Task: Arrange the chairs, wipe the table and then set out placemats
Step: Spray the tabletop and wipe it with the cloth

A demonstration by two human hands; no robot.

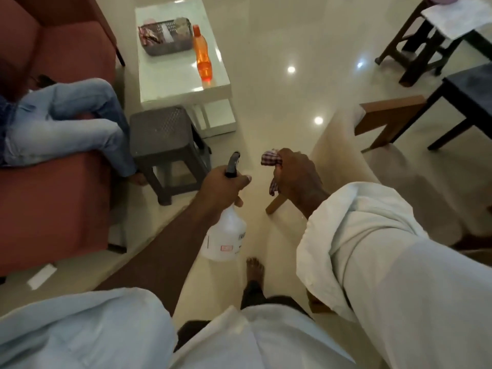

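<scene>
My left hand [221, 186] grips the neck of a white spray bottle [226, 235] with a dark trigger head; the bottle hangs below my fist over the floor. Just to its right, my right hand [295, 174] holds a bunched checked cloth [270, 159], one end dangling under the fist. A cream-topped table with wooden legs [343, 145] lies right beside and under my right hand. Dark wooden chairs stand at the far right, one [415, 46] with white sheets on its seat, another [468, 94] nearer.
A grey plastic stool [165, 134] stands ahead on the left. Behind it a white low table [170, 75] carries a grey basket [167, 38] and an orange bottle [202, 57]. A person in jeans [66, 121] sits on a red sofa [53, 203] at the left.
</scene>
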